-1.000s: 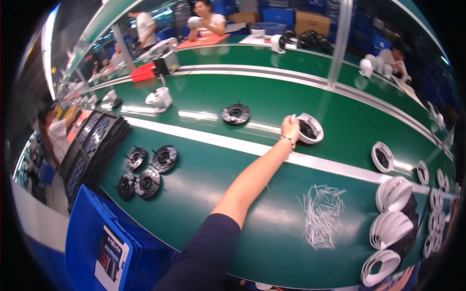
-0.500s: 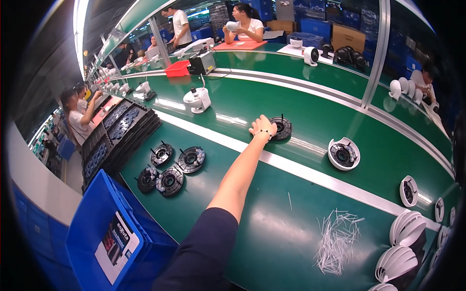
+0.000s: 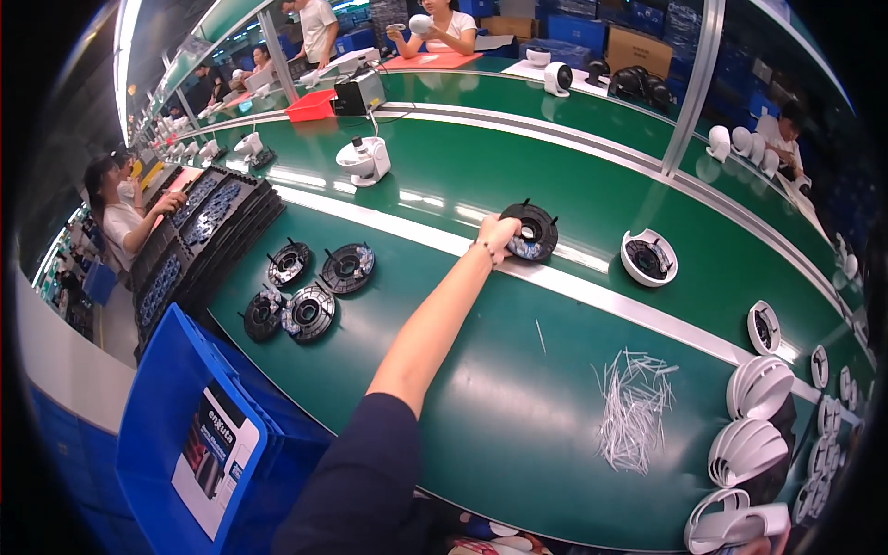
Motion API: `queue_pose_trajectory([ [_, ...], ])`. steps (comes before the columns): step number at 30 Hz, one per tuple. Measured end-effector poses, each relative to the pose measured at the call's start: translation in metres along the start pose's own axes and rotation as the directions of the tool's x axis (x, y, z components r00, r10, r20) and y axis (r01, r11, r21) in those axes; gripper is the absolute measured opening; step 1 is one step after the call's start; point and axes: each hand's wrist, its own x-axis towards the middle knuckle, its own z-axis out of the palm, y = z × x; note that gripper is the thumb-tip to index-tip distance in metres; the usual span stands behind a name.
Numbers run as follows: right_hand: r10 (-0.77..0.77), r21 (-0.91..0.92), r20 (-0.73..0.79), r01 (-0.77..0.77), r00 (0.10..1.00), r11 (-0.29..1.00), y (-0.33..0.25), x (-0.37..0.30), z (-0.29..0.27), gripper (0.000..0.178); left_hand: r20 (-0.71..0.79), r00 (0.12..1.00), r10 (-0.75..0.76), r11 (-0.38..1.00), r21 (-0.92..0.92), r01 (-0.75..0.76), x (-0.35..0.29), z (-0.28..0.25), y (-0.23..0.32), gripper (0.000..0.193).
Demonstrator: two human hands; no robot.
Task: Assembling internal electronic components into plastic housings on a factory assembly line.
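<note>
My left hand (image 3: 498, 238) is closed on the near left rim of a round black plastic base (image 3: 536, 218). The base is tilted up over the belt's near edge, with posts on its rim and bluish wiring by my fingers. At the bottom right edge, part of my right hand (image 3: 780, 540) shows against a white curved shell (image 3: 740, 529) that it seems to grip; most of its fingers are hidden. Several similar black bases (image 3: 310, 312) lie on the green table at left. To the right of my left hand, a white round housing (image 3: 649, 258) holds a black base.
A blue bin (image 3: 148, 444) stands at front left, beside stacked black trays (image 3: 208, 231). Thin white strips (image 3: 636, 412) lie heaped on the table. Nested white shells (image 3: 747, 453) stand at right. A white device (image 3: 363, 161) sits on the belt; several people work beyond.
My left hand has lifted and tilted the black base toward me from the belt. My right hand and a white shell have come into view at bottom right. The whole view has shifted.
</note>
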Motion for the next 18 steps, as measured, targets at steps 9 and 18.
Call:
queue_pose_trajectory([
  [9,-0.298,0.392,0.913,-0.393,0.279,0.832,-0.145,-0.086,0.085,0.039,0.278,0.952,-0.126,0.86,-0.448,0.244,-0.141,-0.05,-0.009,0.025],
  [18,-0.361,0.389,0.913,-0.133,0.192,0.912,-0.173,-0.137,0.101,0.05,0.302,0.933,0.195,0.914,-0.402,-0.061,-0.179,-0.059,-0.021,0.038],
])
